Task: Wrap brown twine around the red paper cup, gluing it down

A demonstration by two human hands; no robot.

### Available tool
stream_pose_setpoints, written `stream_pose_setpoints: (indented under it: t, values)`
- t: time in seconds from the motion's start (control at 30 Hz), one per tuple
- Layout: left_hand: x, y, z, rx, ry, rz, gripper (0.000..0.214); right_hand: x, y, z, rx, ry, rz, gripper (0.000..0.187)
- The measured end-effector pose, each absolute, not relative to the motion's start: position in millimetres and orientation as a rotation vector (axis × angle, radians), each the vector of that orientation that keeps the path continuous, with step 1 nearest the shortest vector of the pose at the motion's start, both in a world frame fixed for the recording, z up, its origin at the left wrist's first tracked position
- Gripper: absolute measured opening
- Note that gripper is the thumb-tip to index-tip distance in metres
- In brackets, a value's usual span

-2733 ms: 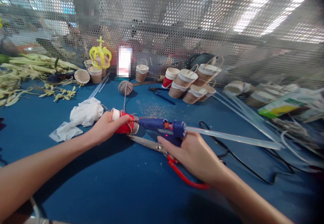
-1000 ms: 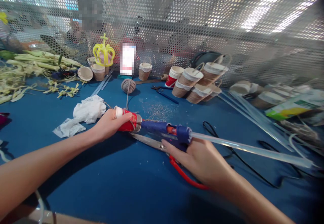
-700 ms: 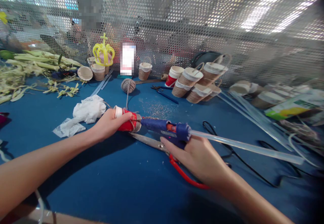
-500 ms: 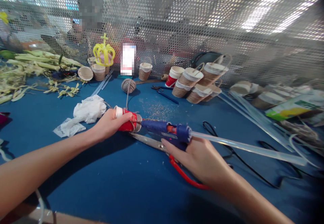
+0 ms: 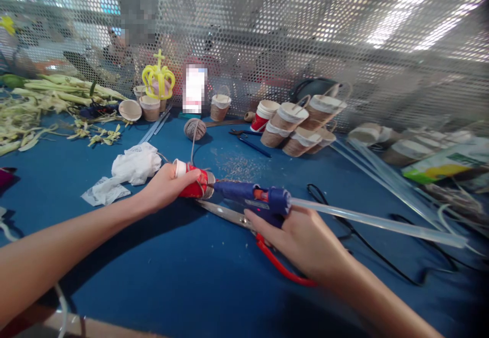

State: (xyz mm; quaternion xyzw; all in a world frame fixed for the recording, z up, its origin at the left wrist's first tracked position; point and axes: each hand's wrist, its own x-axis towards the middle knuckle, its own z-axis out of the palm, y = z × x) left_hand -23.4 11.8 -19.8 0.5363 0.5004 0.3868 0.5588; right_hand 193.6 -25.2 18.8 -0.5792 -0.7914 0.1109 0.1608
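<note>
My left hand point(image 5: 162, 189) is wrapped round a small red paper cup point(image 5: 193, 184) lying on its side, its base partly wound with brown twine. My right hand point(image 5: 301, 238) grips a blue hot glue gun point(image 5: 254, 200) whose nozzle touches the cup's wound end. A long clear glue stick point(image 5: 378, 222) sticks out of the gun's back to the right. Twine runs from the cup up to a twine ball point(image 5: 194, 128). Red-handled scissors point(image 5: 267, 251) lie on the blue table under the gun.
Twine-wrapped cups point(image 5: 300, 126) are piled at the back. A crumpled white wipe point(image 5: 133, 164) lies left of the cup. Pale leaf strips point(image 5: 46, 108) cover the far left. A yellow crown point(image 5: 158, 79), loose glue sticks point(image 5: 376, 167), a black cable point(image 5: 355, 236) and a perforated metal screen point(image 5: 305, 32) surround the work.
Hardly anything has moved. The glue gun's nozzle stays against the cup's wound end; the view has shifted slightly.
</note>
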Motion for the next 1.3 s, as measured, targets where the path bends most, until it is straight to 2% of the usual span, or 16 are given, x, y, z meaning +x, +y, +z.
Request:
stream_pose_setpoints:
  t: [0.33, 0.53, 0.87, 1.13, 1.3]
  values:
    - [-21.2, 10.8, -15.2, 1.257, 1.177, 0.927, 0.027, 194.8, -23.6, 15.9, -1.719, -2.242, 0.422, 0.029]
    - [-22.0, 10.8, -16.1, 1.277, 1.236, 0.925, 0.029, 194.1, -24.6, 19.1, -1.648, -2.260, 0.380, 0.023]
    - [-21.3, 10.6, -15.8, 1.268, 1.195, 0.920, 0.030, 193.5, -25.2, 17.6, -1.717, -2.269, 0.312, 0.030]
    - [-23.2, 11.9, -17.5, 1.300, 1.251, 0.928, 0.028, 193.3, -26.0, 18.3, -1.581, -2.305, 0.276, 0.025]
    - [-21.2, 11.8, -17.3, 1.253, 1.167, 0.922, 0.029, 192.4, -24.4, 17.8, -1.643, -2.273, 0.288, 0.027]
